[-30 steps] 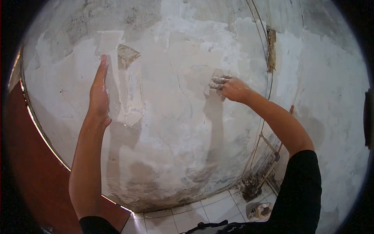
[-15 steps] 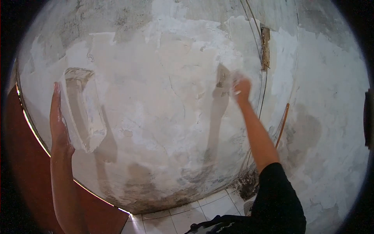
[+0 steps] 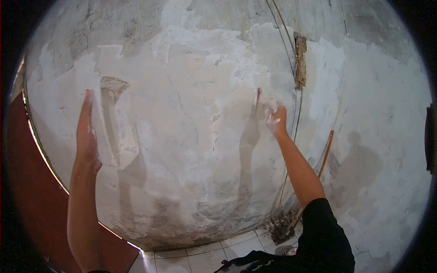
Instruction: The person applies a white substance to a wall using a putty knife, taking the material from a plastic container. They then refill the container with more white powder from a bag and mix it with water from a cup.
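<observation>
"Hands (image 3: 86, 132) in the head view: how do they stand?"

"Well apart, both raised to the plastered wall (image 3: 200, 136). The left hand is flat, fingers straight and pointing up, with its palm against the board (image 3: 117, 125). Nothing is clenched there."

"And the board itself?"

"It stands upright just to the right of that palm, touching it, and is smeared with white plaster. It rises a little above the fingertips."

"The right hand (image 3: 275, 119)?"

"It is curled tight round a scraper (image 3: 258, 102). The fingers are caked in white and a bit blurred. The blade sticks up from the fist on its left side, against the wall."

"What lies about that hand?"

"Thin cables (image 3: 291, 98) run down the wall just right of it. A narrow slot (image 3: 300, 61) sits above it, and an orange pipe (image 3: 324, 154) lies lower right. A tiled floor (image 3: 205, 255) shows under both arms, and a red-brown door (image 3: 32, 191) is left of the left arm."
</observation>
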Demonstrator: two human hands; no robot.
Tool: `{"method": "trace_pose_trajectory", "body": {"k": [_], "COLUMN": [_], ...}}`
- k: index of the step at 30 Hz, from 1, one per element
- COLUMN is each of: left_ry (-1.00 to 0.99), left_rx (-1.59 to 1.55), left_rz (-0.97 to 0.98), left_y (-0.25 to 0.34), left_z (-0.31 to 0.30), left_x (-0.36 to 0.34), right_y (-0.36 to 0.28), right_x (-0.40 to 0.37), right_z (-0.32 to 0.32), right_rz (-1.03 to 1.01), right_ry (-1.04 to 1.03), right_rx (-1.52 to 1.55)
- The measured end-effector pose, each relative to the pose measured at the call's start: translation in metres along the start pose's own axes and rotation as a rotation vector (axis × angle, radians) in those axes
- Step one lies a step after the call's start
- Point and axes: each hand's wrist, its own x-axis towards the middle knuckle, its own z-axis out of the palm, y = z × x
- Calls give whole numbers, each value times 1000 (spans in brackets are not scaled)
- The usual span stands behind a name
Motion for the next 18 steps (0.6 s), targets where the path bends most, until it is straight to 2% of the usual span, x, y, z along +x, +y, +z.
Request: {"method": "trace_pose_trajectory", "body": {"k": [2,4,5,7,8,10,11,13,17,18], "left_ry": [6,-12,-11,13,-22,-10,0,-7,-41,-43], "left_rx": [8,50,71,93,76,82,81,87,65,73], "left_rz": [-14,-37,-35,-79,-82,-90,-97,-87,-101,-108], "left_y": [-10,-25,-31,-39,-41,-37,-35,-36,-40,-40], "left_z": [16,22,25,33,34,43,47,48,52,51], "left_x": [-6,-8,-9,-11,-11,-14,-16,-15,-20,-23], "right_y": [-10,-28,-44,-72,-70,-65,-51,-8,19,20], "right_x": [24,32,30,27,16,-11,-17,-30,-45,-46], "right_z": [1,19,23,27,28,25,26,21,-7,-12], "right_rz": [25,117,132,14,20,-427,-426,-796,-818,-722], "right_ry": [59,277,278,-414,-419,-314,-315,-314,-476,-643], "right_rx": [-3,117,131,-561,-552,-370,-365,-377,-426,-468]}}
